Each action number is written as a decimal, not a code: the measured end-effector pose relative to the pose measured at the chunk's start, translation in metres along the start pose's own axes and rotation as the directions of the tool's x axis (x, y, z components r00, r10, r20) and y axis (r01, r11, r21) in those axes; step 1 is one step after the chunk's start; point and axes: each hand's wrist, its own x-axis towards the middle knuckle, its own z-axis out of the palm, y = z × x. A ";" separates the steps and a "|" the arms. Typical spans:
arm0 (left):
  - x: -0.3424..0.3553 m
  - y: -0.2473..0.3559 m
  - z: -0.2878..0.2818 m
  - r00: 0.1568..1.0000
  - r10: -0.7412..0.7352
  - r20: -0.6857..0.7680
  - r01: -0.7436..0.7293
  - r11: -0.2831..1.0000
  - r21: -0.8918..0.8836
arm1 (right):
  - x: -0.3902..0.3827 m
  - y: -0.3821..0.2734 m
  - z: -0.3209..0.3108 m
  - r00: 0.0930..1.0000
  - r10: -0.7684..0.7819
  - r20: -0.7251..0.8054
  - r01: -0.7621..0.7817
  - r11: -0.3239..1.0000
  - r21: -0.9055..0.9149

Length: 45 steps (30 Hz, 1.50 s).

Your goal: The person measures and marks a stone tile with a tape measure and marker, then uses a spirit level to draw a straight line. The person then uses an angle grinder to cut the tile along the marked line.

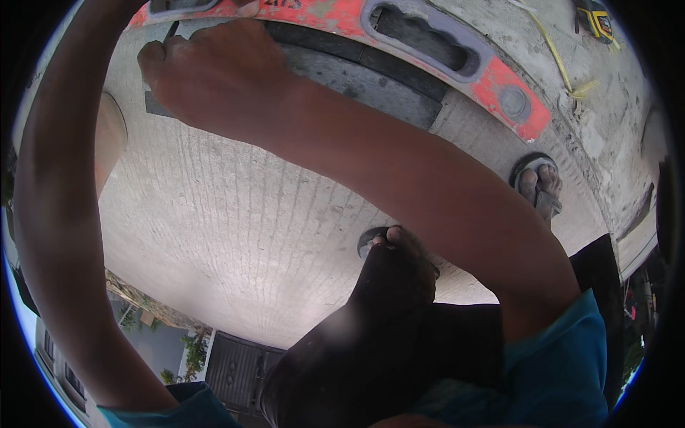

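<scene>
A worn red spirit level (496, 82) with grey hand holes lies across the far side, along a grey slab or tile (342, 71). Over the slab's left part, my right hand (217, 75) is closed, its back toward me. A thin dark stick, perhaps a pencil (172, 30), pokes up by its curled fingers; most of it is hidden. My left arm curves up along the left side and leaves the picture at the top. Only a fingertip, likely of my left hand (247, 8), shows at the level's edge; its other fingers are out of sight.
Grooved pale concrete (235, 200) lies under the slab. A yellow and black tape measure (598, 23) and a yellow strap (553, 50) rest at the far right. My sandalled feet (539, 182) stand nearby. A dark gate (239, 364) shows at the lower left.
</scene>
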 end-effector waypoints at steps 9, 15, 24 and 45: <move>0.012 0.004 -0.009 0.974 -0.149 0.170 0.161 0.985 -0.055 | -0.049 0.012 -0.054 0.999 0.000 -0.055 -0.007 0.991 -0.131; 0.006 -0.021 0.006 0.997 0.077 0.028 -0.077 0.997 -0.021 | -0.076 0.018 -0.087 0.999 0.001 -0.041 -0.004 0.997 -0.077; 0.009 -0.006 -0.005 0.991 -0.061 0.117 0.061 0.998 0.006 | -0.105 0.025 -0.120 0.999 0.042 -0.004 -0.042 0.994 -0.097; 0.011 -0.001 -0.006 0.985 -0.084 0.152 0.068 0.991 0.112 | -0.162 0.043 -0.216 0.967 0.108 0.232 -0.079 0.989 -0.128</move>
